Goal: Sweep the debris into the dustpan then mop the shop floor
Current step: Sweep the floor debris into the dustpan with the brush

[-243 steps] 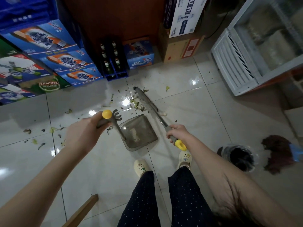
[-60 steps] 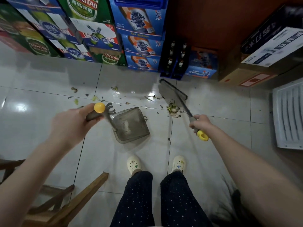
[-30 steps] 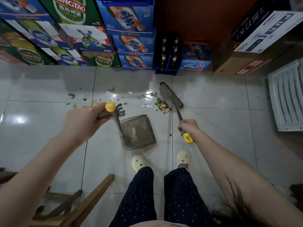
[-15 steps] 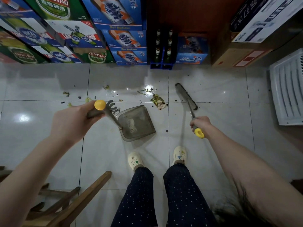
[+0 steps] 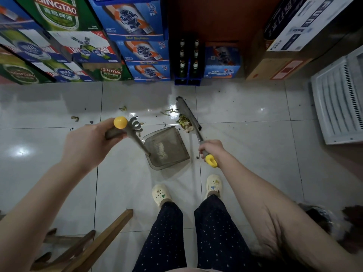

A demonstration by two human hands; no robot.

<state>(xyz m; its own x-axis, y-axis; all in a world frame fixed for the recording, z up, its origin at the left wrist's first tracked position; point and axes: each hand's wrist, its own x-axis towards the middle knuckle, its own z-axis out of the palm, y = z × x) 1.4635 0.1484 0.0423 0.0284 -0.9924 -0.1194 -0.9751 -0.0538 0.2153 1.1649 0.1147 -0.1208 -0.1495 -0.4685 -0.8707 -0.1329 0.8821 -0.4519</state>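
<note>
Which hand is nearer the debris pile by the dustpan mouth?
Right. The right hand grips the broom just below and right of the debris pile. The left hand holds the dustpan handle, farther off to the pile's left.

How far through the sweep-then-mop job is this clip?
Early. Done: some dust lies in the dustpan. In hand: the left hand holds the dustpan handle, while the right hand holds the broom against a debris pile near the pan's mouth. Left: scattered scraps on the tiles, and all mopping; no mop clearly shows.
</note>
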